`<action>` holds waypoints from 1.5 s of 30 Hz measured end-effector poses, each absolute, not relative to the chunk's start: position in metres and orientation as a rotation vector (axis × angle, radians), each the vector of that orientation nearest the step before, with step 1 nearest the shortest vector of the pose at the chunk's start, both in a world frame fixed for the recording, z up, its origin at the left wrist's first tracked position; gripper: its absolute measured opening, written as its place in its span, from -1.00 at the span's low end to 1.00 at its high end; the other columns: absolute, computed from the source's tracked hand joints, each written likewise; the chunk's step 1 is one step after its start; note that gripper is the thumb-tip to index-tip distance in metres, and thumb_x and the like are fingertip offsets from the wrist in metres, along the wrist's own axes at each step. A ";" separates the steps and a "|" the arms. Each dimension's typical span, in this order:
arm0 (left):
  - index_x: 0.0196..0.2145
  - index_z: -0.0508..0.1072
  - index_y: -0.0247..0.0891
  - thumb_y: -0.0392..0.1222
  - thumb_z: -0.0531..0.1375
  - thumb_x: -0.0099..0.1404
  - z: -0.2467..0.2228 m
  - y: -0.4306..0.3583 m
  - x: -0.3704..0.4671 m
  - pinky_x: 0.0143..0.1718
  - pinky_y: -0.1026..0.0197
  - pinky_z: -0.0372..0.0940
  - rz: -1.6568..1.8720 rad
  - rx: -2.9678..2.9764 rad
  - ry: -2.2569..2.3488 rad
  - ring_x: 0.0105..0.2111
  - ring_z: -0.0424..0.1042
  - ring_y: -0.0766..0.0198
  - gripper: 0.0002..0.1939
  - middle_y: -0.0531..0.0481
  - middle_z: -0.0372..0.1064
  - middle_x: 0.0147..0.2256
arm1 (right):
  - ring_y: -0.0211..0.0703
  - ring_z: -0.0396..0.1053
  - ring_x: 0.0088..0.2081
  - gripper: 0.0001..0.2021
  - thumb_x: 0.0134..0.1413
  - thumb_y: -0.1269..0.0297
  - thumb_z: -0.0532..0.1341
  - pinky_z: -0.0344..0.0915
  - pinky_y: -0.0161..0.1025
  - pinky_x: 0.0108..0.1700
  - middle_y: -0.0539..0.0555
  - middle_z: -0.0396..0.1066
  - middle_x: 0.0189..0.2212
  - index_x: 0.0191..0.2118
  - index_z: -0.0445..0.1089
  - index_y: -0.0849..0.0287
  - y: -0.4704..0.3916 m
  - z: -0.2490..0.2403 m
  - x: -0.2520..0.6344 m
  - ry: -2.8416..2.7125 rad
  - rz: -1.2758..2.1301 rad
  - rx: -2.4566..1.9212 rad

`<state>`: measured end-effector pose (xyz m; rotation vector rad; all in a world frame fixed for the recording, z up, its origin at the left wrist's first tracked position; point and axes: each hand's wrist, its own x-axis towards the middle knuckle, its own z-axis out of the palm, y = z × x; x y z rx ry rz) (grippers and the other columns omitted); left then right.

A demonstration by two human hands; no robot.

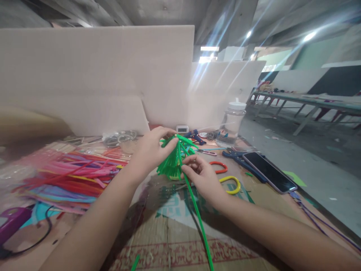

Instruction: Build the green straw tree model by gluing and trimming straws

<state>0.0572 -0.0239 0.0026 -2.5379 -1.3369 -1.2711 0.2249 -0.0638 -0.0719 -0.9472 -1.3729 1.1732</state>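
Observation:
A cone-shaped bunch of green pipe cleaners (170, 162) hangs over the middle of the table. My left hand (153, 148) grips it near the top, between thumb and fingers. A long green pipe cleaner (198, 212) runs from the bunch down toward the table's near side. Pinching this strand beside the bunch is my right hand (203, 177), its thumb against the fingertips. Close to my right hand lie a red loop handle (225, 166) and a yellow loop handle (239, 185), which look like scissors; their blades are hidden.
Colourful pipe cleaners (84, 169) are piled at left, near a purple tool (15, 220) with a cord. On the right lie a phone (269, 171) with a cable and dark blue pliers (239, 158). A water bottle (231, 124) stands behind them. White boards (98, 64) rise at the back.

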 end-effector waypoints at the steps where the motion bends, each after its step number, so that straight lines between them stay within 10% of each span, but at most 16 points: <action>1: -0.10 0.52 -0.23 -0.08 0.14 0.34 0.003 -0.024 0.057 -0.04 0.15 0.34 -1.270 -2.541 -1.335 -0.08 0.47 0.14 -0.73 -0.03 0.53 -0.12 | -0.27 0.33 -0.53 -0.79 0.03 0.13 0.27 0.15 -0.34 -0.50 -0.09 0.36 -0.55 -0.28 0.28 0.09 -0.064 -0.072 0.224 -1.378 1.180 -0.949; 45: -0.09 0.49 -0.26 -0.10 0.17 0.31 0.004 -0.018 0.049 -0.12 0.14 0.34 -1.363 -2.688 -1.385 -0.16 0.47 0.18 -0.73 -0.05 0.49 -0.16 | -0.41 0.08 -0.70 -0.59 -0.09 -0.08 0.32 0.07 -0.38 -0.65 -0.01 0.50 -0.57 -0.30 0.38 0.19 -0.066 -0.073 0.219 -1.294 1.470 -1.015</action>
